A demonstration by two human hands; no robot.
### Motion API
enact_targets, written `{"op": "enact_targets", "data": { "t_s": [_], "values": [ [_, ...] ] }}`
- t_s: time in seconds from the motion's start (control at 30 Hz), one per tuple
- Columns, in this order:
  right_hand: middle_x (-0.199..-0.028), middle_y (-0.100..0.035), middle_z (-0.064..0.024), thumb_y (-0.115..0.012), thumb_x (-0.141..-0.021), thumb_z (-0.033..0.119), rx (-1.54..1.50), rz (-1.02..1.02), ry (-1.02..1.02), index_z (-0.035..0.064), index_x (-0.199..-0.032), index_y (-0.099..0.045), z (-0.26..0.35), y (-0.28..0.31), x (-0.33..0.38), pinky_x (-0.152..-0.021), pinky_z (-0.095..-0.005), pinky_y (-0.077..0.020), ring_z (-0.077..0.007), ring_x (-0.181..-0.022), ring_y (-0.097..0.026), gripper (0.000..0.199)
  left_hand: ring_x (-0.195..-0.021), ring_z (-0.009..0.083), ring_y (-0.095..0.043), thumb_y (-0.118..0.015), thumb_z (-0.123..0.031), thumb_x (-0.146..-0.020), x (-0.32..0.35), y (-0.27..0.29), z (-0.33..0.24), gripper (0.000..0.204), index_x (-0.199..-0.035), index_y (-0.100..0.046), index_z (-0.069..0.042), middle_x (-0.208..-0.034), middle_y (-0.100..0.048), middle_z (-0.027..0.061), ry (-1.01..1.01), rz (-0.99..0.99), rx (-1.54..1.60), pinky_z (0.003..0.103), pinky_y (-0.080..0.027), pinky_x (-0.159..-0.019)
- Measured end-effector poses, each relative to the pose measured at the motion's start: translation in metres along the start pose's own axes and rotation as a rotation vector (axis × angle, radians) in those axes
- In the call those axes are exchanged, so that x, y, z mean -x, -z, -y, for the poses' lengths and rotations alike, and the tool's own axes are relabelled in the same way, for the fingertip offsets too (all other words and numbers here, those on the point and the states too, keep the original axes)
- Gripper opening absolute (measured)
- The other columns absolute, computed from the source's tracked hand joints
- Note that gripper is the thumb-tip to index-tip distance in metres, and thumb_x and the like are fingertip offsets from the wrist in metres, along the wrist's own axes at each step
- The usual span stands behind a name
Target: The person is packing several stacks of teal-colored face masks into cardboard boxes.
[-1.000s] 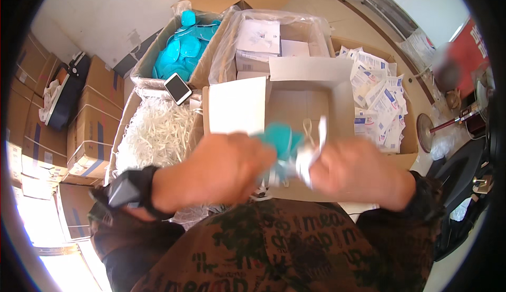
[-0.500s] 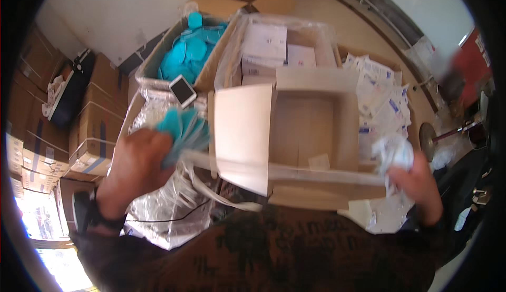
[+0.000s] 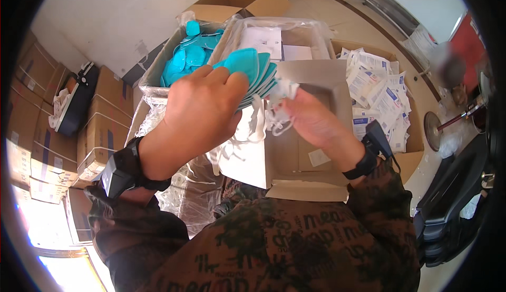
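My left hand grips a stack of teal face masks, held up over a small open grey carton. Beside it, my right hand pinches the white elastic straps that hang from the stack. The carton's white flap lies open toward me. A paper slip rests on the carton's bare bottom.
A plastic-lined box of loose teal masks stands at the back left, a clear-lined box of white packets behind the carton, and a box of flat white sachets on the right. Stacked brown cartons line the left. A dark chair is at right.
My left hand brought the teal masks from the left side in over the open carton. My right hand came back from the right and took hold of the straps.
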State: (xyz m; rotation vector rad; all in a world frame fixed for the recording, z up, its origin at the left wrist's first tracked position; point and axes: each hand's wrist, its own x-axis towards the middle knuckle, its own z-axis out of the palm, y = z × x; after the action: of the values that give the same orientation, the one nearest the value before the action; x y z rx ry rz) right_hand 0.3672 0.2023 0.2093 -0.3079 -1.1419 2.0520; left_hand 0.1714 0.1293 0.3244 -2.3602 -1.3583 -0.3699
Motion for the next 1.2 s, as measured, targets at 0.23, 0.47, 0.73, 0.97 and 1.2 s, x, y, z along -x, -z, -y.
{"op": "enact_targets", "data": {
  "t_s": [0.23,0.47,0.73,0.97,1.2],
  "values": [
    [-0.093,-0.062,0.0015,-0.071,-0.086,0.018,0.142,0.144,-0.248,0.0057,-0.111,-0.059,-0.004,-0.021,0.01,-0.074,-0.0247,-0.0464,-0.0072,-0.081,-0.057,0.031,-0.072,0.0287,-0.062,-0.074,-0.011,-0.06,-0.006,-0.01,0.001,0.029,-0.079,-0.052,-0.009,-0.073,-0.057,0.0074,-0.014,0.001,-0.042,0.038,-0.05,-0.057],
    [-0.081,-0.063,0.001,-0.07,-0.087,0.016,0.125,0.191,-0.378,0.002,-0.104,-0.065,0.042,-0.043,0.049,-0.061,-0.0239,-0.0485,-0.0066,-0.068,-0.059,0.022,-0.08,0.0335,-0.065,-0.071,-0.022,-0.072,0.008,-0.031,-0.006,0.028,-0.088,-0.055,-0.006,-0.082,-0.064,0.0133,0.113,0.325,0.233,0.045,-0.051,-0.066],
    [-0.077,-0.062,-0.0096,-0.063,-0.078,0.008,1.62,0.202,0.704,0.0101,-0.087,-0.064,0.063,-0.052,0.043,-0.053,-0.0365,-0.0509,-0.0246,-0.063,-0.064,0.009,-0.083,0.0384,-0.063,-0.07,-0.018,-0.072,0.025,-0.05,-0.028,0.031,-0.1,-0.06,-0.007,-0.086,-0.066,0.0163,0.139,0.372,0.816,0.044,-0.05,-0.067],
    [-0.077,-0.055,-0.0079,-0.057,-0.082,0.014,1.575,0.913,0.167,0.0059,-0.091,-0.056,0.098,-0.085,0.096,-0.046,-0.0351,-0.0501,-0.0212,-0.059,-0.062,0.012,-0.061,0.0239,-0.058,-0.06,-0.015,-0.074,0.061,0.013,-0.051,0.013,-0.081,-0.051,-0.008,-0.069,-0.053,0.0067,-0.388,0.337,0.711,0.037,-0.046,-0.048],
    [-0.082,-0.058,-0.0087,-0.061,-0.079,0.012,1.33,0.863,-0.043,0.0065,-0.088,-0.057,0.105,-0.078,0.11,-0.051,-0.0344,-0.051,-0.0249,-0.064,-0.063,0.011,-0.056,0.0167,-0.051,-0.066,-0.017,-0.068,0.064,0.023,-0.05,0.02,-0.074,-0.049,-0.011,-0.065,-0.042,0.0019,-0.447,0.236,0.768,0.03,-0.04,-0.042]
  ]
}}
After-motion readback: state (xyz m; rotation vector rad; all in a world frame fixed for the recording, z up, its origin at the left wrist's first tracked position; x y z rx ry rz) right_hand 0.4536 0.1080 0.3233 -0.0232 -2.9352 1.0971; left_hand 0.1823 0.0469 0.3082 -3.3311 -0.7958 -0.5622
